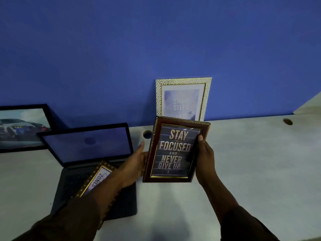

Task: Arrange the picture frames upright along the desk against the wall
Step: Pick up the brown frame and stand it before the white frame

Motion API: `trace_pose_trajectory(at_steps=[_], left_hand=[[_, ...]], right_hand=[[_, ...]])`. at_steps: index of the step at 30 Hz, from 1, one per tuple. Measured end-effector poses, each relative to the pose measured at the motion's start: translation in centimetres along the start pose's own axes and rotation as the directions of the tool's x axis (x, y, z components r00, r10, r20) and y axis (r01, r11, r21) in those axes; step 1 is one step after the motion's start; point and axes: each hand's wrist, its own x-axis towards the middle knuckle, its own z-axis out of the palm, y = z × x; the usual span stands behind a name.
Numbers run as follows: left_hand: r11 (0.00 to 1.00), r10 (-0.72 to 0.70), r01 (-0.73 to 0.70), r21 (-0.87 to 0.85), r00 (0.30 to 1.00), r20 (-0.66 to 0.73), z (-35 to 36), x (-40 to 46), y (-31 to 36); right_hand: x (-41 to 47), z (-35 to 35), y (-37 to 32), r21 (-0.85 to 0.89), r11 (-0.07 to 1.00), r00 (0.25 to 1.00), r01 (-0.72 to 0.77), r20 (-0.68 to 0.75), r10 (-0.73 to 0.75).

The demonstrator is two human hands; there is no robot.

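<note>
I hold a brown frame with gold trim (175, 150), reading "Stay focused and never give up", above the white desk (251, 162). My left hand (135, 164) grips its left edge and my right hand (204, 155) grips its right edge. Behind it a white and gold frame (184, 98) stands upright against the blue wall, its lower part hidden by the brown frame. A gold studded frame (97, 178) lies flat on the laptop keyboard, partly under my left forearm. A black frame with a car picture (22, 127) leans on the wall at the far left.
An open dark laptop (90, 146) sits left of centre, its screen facing me. Two round cable holes (147, 134) (287, 121) are cut in the desk near the wall. A side panel (311, 105) rises at the far right.
</note>
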Motion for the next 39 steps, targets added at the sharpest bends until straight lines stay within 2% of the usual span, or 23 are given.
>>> trace_pose_trajectory(at_steps=[2,4,10,14,18,21,25,32,39], left_hand=[[0.999,-0.039,0.039,0.002,0.999,0.012,2.3,0.4,-1.1],[1.000,-0.018,0.017,-0.004,1.000,-0.009,4.7,0.8,-1.4],[0.998,-0.037,0.037,-0.056,0.999,0.005,8.5,2.3,0.1],[1.000,-0.016,0.017,0.015,0.997,-0.078,9.6,4.3,0.8],[0.985,0.005,0.039,0.166,0.965,-0.262,9.3,6.5,0.2],[0.986,-0.026,0.085,0.142,0.926,-0.376,8.3,7.7,-0.9],[0.993,-0.052,0.089,0.078,0.921,-0.386,7.8,7.9,-2.3],[0.999,0.046,-0.032,0.039,0.900,-0.433,7.0,8.7,-2.6],[0.998,-0.020,0.047,0.051,0.901,-0.434,6.6,9.3,-5.4]], right_hand=[[1.6,-1.3,-0.7,0.005,1.000,0.999,-0.019,0.041,0.019],[2.7,-2.3,-1.0,-0.005,0.999,0.996,-0.042,0.079,0.042],[4.6,-4.8,-0.7,-0.013,0.997,0.991,-0.074,0.108,0.075],[6.0,-5.9,-0.7,-0.031,0.995,0.989,-0.093,0.111,0.095],[6.9,-6.8,0.2,-0.075,0.993,0.986,-0.090,0.135,0.100],[7.2,-6.9,1.8,-0.138,0.985,0.975,-0.102,0.181,0.126],[7.4,-6.6,3.6,-0.148,0.980,0.958,-0.135,0.233,0.167],[8.1,-6.1,3.7,-0.135,0.976,0.921,-0.169,0.330,0.205],[7.0,-7.6,4.6,-0.122,0.968,0.917,-0.221,0.311,0.249]])
